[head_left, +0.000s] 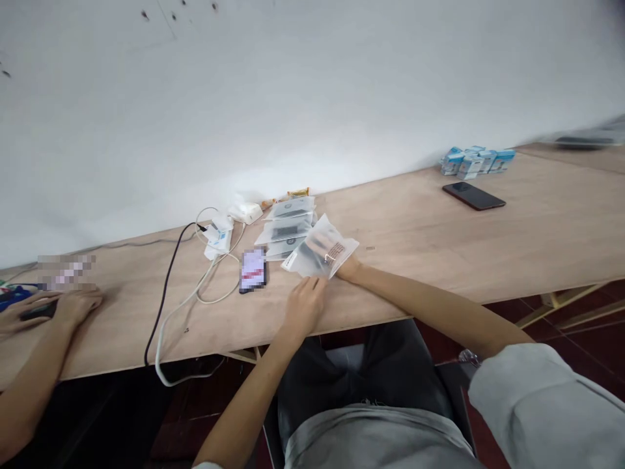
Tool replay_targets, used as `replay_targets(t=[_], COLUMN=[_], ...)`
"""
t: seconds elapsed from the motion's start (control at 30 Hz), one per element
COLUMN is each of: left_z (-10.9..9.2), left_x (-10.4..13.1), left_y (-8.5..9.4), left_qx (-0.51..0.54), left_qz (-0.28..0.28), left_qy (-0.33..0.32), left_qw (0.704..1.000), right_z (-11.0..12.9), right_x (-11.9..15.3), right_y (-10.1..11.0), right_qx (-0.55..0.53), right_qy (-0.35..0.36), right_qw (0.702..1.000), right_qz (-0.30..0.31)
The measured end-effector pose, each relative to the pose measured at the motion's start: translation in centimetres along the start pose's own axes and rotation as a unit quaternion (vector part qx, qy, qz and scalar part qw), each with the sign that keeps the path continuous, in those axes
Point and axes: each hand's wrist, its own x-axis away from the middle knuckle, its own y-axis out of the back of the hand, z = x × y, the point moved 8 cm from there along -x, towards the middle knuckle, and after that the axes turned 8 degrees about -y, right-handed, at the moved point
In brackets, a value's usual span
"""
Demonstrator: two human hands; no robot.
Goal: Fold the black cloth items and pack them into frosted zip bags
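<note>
A frosted plastic bag with brown printing lies tilted at the front of a stack of similar bags. My left hand pinches its near edge, fingers closed. My right hand reaches to the bag from the right. Its fingers show only dimly through the plastic; I cannot tell whether they are inside the bag or behind it. A dark shape shows through the bag's left part. Just beyond, several frosted bags overlap, with dark flat items inside. A phone with a lit, blurred screen lies left of my hands.
White cables and a black cable run over the table's front edge. Chargers sit near the wall. At right lie a dark phone and small blue-white boxes. Another person's hands rest at far left.
</note>
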Motion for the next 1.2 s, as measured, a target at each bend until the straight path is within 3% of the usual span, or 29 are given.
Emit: replay_targets(t=[0.1,0.23,0.47,0.53,0.67,0.9,1.03,1.2], left_z=[0.6,1.8,2.0,1.9,1.6,0.7,0.3,1.5], left_x=[0.2,0.6,0.7,0.7,0.9,0.5,-0.9,-2.8], left_y=[-0.2,-0.1,-0.2,0.0,0.3,-0.6,1.8,8.3], left_qx=[-0.011,-0.020,0.001,0.007,0.000,-0.059,-0.064,0.066], left_qz=[0.032,0.058,0.101,0.102,0.085,0.069,0.045,-0.063], left_qy=[0.031,0.073,0.067,0.049,0.005,-0.053,-0.068,-0.067], left_qw=[0.999,0.995,0.993,0.994,0.996,0.994,0.995,0.994], right_z=[0.3,1.6,3.6,3.7,2.1,0.1,0.2,1.0], right_x=[0.2,2.6,7.6,8.2,8.6,9.1,8.7,8.0], right_y=[-0.3,-0.2,3.0,4.5,7.1,5.6,6.8,11.2], right_qx=[-0.008,-0.022,-0.018,-0.036,-0.030,0.006,0.004,-0.028], right_qy=[0.018,0.045,0.098,0.104,0.063,0.054,0.048,0.049], right_qw=[0.999,0.996,0.990,0.990,0.998,0.999,0.999,0.995], right_qz=[0.030,0.072,0.098,0.086,-0.003,0.000,-0.023,-0.083])
